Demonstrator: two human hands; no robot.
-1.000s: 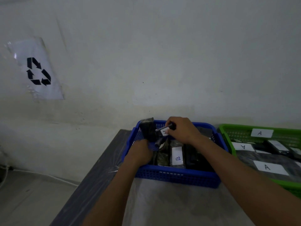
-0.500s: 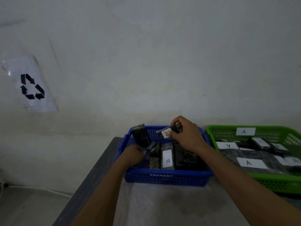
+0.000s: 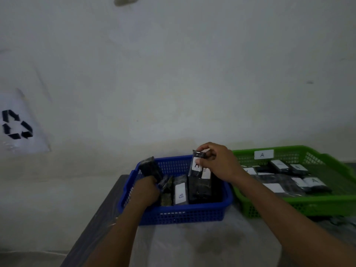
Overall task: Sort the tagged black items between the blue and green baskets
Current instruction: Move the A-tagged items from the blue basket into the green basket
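A blue basket [image 3: 179,214] sits on the table with several black wrapped items standing in it, one showing a white tag marked B [image 3: 181,193]. My right hand [image 3: 215,162] pinches a black item with a white tag marked A [image 3: 196,165], held upright above the basket's back right. My left hand [image 3: 146,191] reaches into the basket's left side, its fingers curled around black items there. Beside it on the right, a green basket [image 3: 300,205] holds several flat black items tagged A.
The grey table [image 3: 192,245] has a plastic sheet over it; its left edge runs diagonally at the lower left. A wall stands close behind both baskets. A recycling-symbol sheet [image 3: 17,124] hangs on the wall at the left.
My right hand has lifted the A-tagged item higher and turned it upright, so its tag now shows. My left hand stays in the basket. The view has tilted upward and shifted right.
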